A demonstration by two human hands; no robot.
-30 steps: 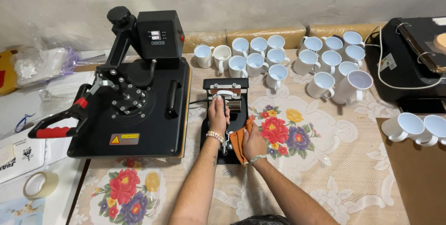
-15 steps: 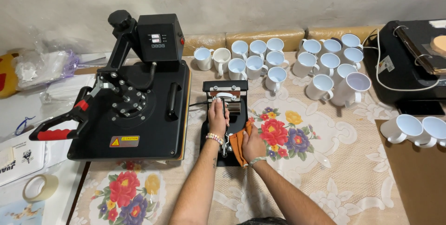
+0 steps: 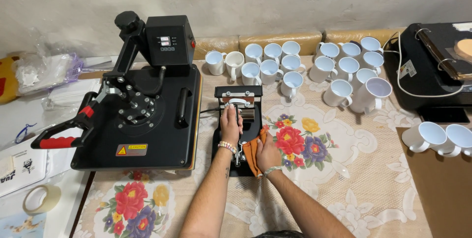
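Two hands keep the places they had a moment ago, and nothing else on the worktop [image 3: 314, 189] has shifted. Largest, the flat heat press [image 3: 137, 115] fills the left side, its red handle near the worktop's left edge. Just right of it sits the small mug press [image 3: 239, 120]. White mugs [image 3: 290, 66] crowd the far edge; bare flowered cloth lies open to the right. Left hand [image 3: 231, 126] grips the press lever; right hand [image 3: 267, 153] clasps an orange cloth [image 3: 251, 155].

My left hand [image 3: 230, 126] wears a colourful beaded bracelet below the fingers; my right hand [image 3: 268, 153] a pale wristband; forearms bare.
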